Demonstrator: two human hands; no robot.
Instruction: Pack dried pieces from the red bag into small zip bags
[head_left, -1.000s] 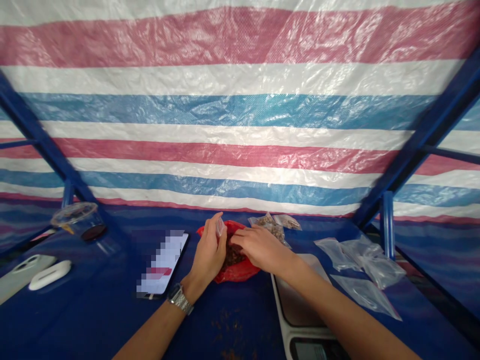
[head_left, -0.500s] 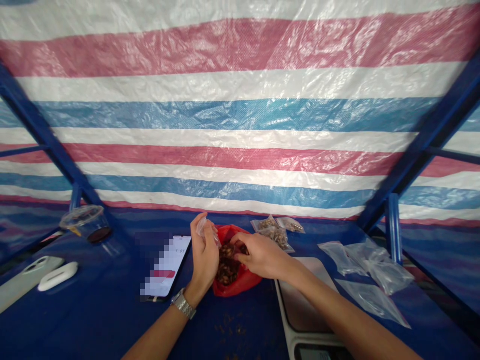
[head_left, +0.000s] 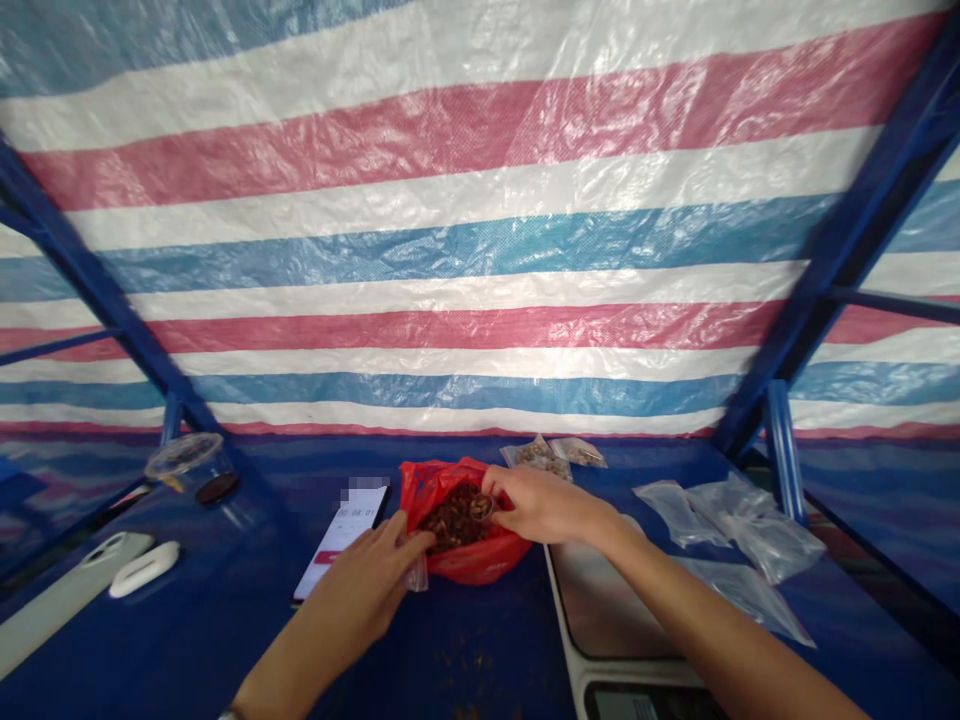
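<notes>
A red plastic bag (head_left: 480, 568) stands open on the blue table, holding many small brown dried pieces (head_left: 454, 520) whose kind I cannot make out. At its left edge is my left hand (head_left: 379, 570), with fingers closed on a small clear plastic bag (head_left: 418, 574) that is mostly hidden beneath them. My right hand (head_left: 547, 507) reaches over the red bag's right side. Its thumb and fingertips are pinched around a brown piece (head_left: 481, 505) just over the heap.
A kitchen scale (head_left: 600, 610) lies under my right forearm. Filled clear bags (head_left: 540, 455) are behind it; empty ones (head_left: 757, 525) lie right. Leftward are a lit phone (head_left: 352, 525), another phone (head_left: 82, 590), a white earbud case (head_left: 145, 569) and a plastic cup (head_left: 191, 468). Crumbs dot the front.
My left hand has come down from upright beside the red bag to its near left edge, taking the small clear bag along. My right hand stays at the brown pieces. The view has tilted slightly.
</notes>
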